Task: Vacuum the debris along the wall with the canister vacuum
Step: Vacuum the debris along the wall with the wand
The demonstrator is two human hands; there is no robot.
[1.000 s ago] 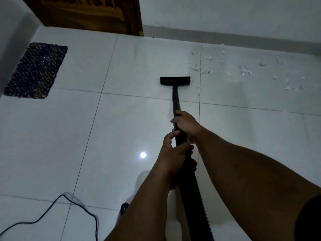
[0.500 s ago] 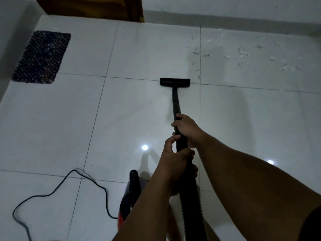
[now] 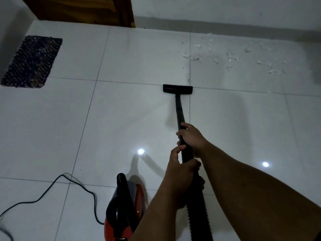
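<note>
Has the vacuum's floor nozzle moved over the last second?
Yes. The floor nozzle came back from the wall, from beyond the grout line onto it.

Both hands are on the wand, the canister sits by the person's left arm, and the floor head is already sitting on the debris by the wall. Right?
Not quite. In the head view the floor head sits short of the debris, which lies beyond it and to the right, nearer the wall. The rest holds: left hand and right hand grip the wand; the canister sits left.
</note>
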